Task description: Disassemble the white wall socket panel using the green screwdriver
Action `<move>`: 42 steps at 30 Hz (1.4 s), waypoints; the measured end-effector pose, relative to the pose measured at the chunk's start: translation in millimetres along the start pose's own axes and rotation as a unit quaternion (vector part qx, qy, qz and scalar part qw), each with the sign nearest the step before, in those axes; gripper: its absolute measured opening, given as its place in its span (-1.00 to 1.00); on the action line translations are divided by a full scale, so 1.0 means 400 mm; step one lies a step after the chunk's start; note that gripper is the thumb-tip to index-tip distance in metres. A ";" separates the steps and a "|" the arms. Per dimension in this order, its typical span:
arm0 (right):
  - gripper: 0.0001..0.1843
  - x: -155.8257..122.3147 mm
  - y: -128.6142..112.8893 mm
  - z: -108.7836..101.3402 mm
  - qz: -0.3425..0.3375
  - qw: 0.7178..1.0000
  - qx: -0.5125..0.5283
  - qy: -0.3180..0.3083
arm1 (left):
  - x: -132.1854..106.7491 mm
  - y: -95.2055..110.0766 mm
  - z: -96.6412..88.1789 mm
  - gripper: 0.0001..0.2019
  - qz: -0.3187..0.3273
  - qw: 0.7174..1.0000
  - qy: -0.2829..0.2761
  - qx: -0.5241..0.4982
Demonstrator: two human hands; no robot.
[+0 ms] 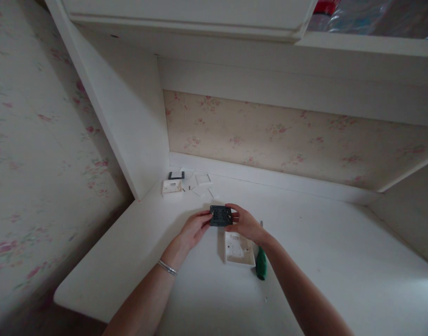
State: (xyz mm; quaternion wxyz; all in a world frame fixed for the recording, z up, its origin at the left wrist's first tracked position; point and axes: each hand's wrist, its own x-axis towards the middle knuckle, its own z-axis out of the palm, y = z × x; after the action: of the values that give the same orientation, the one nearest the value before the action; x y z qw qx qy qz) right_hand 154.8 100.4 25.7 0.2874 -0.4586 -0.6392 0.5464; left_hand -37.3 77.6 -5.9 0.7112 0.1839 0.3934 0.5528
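A dark rectangular socket module (221, 215) is held level between my two hands above the white desk. My left hand (196, 225) grips its left edge with thumb and fingers. On the other side, my right hand (245, 222) pinches the right edge. Just below and nearer to me lies an open white wall box (239, 249), its far edge partly covered by my right hand. Beside that box rests a screwdriver with a green handle (261, 265); its shaft is partly hidden behind my right wrist.
At the desk's far left corner sit a second white box (172, 187), a dark-edged plate (176, 175), a white frame (203, 179) and several small loose pieces. A side panel (126, 112) rises at the left. An overhead cabinet (186, 18) hangs above the desk (326, 252).
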 end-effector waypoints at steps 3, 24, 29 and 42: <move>-0.13 -0.001 -0.003 0.002 0.007 1.000 0.015 -0.006 | -0.002 0.003 0.003 -0.85 -0.003 1.000 -0.002 -0.005; -0.15 0.000 -0.007 0.006 0.040 0.995 0.094 -0.013 | -0.003 0.007 0.000 -0.86 -0.037 0.999 0.001 -0.007; -0.14 -0.001 -0.002 0.002 0.040 0.996 0.084 -0.018 | -0.010 0.012 0.006 -0.85 -0.044 0.999 -0.007 0.009; -0.16 -0.006 -0.010 0.005 0.024 0.994 0.104 -0.007 | 0.000 0.005 -0.003 -0.77 -0.033 0.999 -0.021 -0.005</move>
State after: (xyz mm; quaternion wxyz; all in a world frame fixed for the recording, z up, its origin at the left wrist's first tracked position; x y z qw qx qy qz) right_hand 152.9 97.4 29.4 0.3158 -0.4377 -0.5696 0.6198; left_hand -39.6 78.0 -5.3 0.7378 0.1785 0.3816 0.5274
